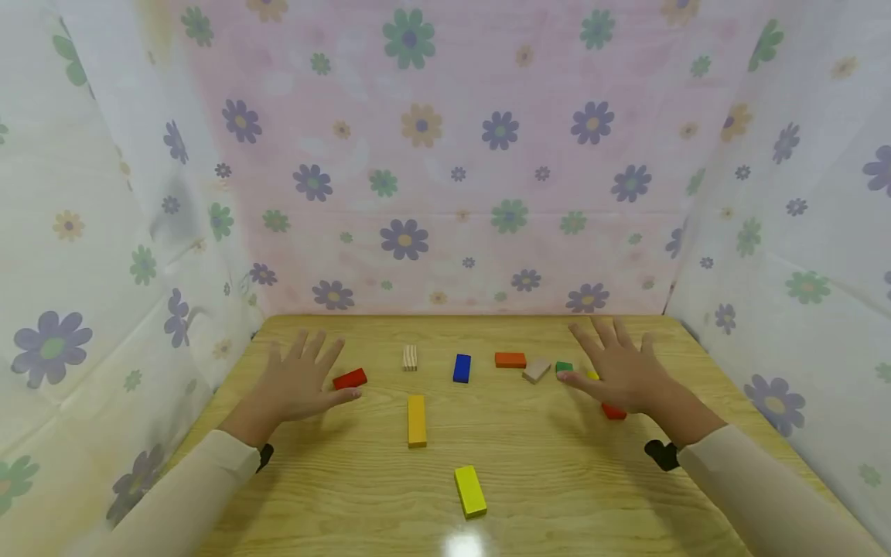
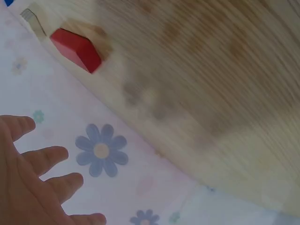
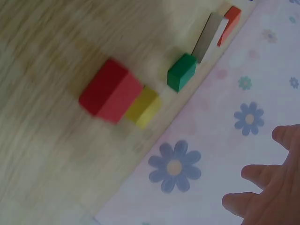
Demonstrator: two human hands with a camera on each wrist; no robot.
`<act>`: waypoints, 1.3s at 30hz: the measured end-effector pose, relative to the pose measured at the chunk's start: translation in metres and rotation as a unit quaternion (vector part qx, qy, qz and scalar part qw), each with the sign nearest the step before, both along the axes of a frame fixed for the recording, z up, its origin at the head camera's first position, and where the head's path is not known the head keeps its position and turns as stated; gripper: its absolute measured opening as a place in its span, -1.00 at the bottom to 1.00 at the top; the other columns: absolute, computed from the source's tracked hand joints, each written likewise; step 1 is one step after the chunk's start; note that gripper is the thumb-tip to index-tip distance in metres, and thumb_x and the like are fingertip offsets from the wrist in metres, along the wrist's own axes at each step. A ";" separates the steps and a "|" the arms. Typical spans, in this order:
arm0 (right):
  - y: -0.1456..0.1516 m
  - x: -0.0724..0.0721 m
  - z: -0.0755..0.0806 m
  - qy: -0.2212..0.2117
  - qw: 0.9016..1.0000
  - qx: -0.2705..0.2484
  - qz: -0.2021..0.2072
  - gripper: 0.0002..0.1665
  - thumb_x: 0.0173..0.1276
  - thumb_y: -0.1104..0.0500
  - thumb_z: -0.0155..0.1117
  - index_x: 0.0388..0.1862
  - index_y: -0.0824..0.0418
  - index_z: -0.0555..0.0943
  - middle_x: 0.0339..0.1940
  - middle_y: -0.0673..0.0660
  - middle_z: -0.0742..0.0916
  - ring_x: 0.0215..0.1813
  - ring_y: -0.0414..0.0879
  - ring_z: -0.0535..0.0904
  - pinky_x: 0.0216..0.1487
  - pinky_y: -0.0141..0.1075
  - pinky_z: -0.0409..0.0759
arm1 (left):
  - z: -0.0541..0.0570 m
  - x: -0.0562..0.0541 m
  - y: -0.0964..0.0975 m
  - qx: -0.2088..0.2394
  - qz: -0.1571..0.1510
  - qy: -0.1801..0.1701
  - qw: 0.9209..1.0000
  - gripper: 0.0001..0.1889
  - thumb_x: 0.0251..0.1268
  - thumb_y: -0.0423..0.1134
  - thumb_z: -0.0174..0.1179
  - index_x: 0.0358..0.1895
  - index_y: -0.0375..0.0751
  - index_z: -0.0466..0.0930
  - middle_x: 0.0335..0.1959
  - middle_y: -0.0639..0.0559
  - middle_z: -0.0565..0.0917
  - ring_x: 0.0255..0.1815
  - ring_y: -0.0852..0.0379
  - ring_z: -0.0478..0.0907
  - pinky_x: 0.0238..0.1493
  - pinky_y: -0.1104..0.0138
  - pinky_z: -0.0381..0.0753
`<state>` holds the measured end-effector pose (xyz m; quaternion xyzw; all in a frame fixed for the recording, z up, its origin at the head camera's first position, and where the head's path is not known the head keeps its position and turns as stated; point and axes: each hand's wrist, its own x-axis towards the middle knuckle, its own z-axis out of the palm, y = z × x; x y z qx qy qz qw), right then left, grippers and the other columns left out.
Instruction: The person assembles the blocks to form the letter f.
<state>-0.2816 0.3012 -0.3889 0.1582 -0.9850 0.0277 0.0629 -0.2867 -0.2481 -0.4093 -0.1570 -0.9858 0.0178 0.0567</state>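
My left hand [image 1: 298, 384] hovers over the left part of the table with fingers spread, holding nothing. Just beside its thumb and index finger lies a red block [image 1: 349, 379], which also shows in the left wrist view as a red block [image 2: 76, 50]. Over on the right, my right hand [image 1: 619, 373] is likewise spread and holds nothing. Beneath and beside it are a second red block [image 3: 111, 91], a small yellow block [image 3: 144, 107] and a green block [image 3: 182, 72]. In the head view this hand partly hides the red and yellow ones.
Between the hands lie a striped wooden block [image 1: 410, 358], a blue block [image 1: 462, 368], an orange-red block [image 1: 510, 360], a greyish block [image 1: 537, 370] and an amber block [image 1: 416, 422]. A long yellow block [image 1: 470, 492] lies nearest me. Flowered cloth [image 1: 445, 263] walls the table [image 1: 334, 480] on three sides.
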 end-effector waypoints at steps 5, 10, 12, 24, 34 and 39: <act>-0.016 0.001 -0.009 -0.004 0.999 -0.038 0.024 0.12 0.42 -0.60 -0.05 0.75 -0.14 -0.11 0.72 0.33 0.04 0.64 0.54 -0.12 0.28 0.70 -0.19 | -0.008 0.001 0.013 0.021 -0.031 -0.003 0.999 0.21 0.13 0.74 -0.11 0.68 -0.05 0.05 0.65 -0.26 0.16 0.64 -0.37 0.08 0.46 -0.47 -0.02; -0.027 0.004 -0.015 -0.010 0.997 -0.069 0.042 0.10 0.41 -0.59 -0.03 0.74 -0.20 -0.10 0.73 0.28 0.06 0.67 0.48 -0.13 0.33 0.67 -0.19 | -0.015 -0.002 0.027 0.058 -0.063 -0.022 0.996 0.27 0.09 0.75 -0.06 0.68 -0.12 0.03 0.63 -0.25 0.20 0.58 -0.33 0.24 0.49 -0.32 0.18; -0.032 0.006 -0.017 -0.012 0.995 -0.084 0.054 0.10 0.41 -0.58 0.01 0.74 -0.20 -0.07 0.73 0.26 0.08 0.68 0.44 -0.09 0.35 0.65 -0.17 | -0.014 -0.002 0.033 0.078 -0.074 -0.034 0.994 0.27 0.09 0.73 0.00 0.69 -0.13 0.02 0.62 -0.24 0.23 0.55 -0.32 0.29 0.46 -0.28 0.27; -0.060 0.016 -0.028 -0.038 0.981 -0.154 0.113 0.04 0.44 -0.49 0.11 0.71 -0.07 0.09 0.66 0.18 0.30 0.59 0.33 0.27 0.43 0.47 0.17 | -0.012 0.002 0.066 0.169 -0.122 -0.106 0.972 0.33 -0.04 0.53 0.39 0.71 -0.01 -0.09 0.62 -0.24 0.23 0.55 -0.32 0.28 0.44 -0.28 0.30; -0.075 0.027 -0.035 -0.100 0.958 -0.234 0.131 -0.03 0.41 -0.45 0.21 0.68 -0.27 0.11 0.64 0.08 0.31 0.59 0.19 0.30 0.42 0.35 0.33 | -0.017 0.006 0.083 0.231 -0.124 -0.177 0.949 0.32 -0.13 0.38 0.57 0.67 -0.12 0.06 0.59 -0.20 0.27 0.52 -0.20 0.35 0.43 -0.15 0.42; -0.087 0.030 -0.038 -0.133 0.937 -0.279 0.160 -0.08 0.41 -0.33 0.32 0.65 -0.22 0.19 0.44 0.13 0.54 0.41 0.16 0.50 0.30 0.21 0.52 | -0.021 0.005 0.087 0.241 -0.137 -0.196 0.941 0.28 -0.14 0.30 0.62 0.64 -0.17 0.13 0.42 -0.13 0.41 0.23 -0.07 0.52 0.27 -0.03 0.58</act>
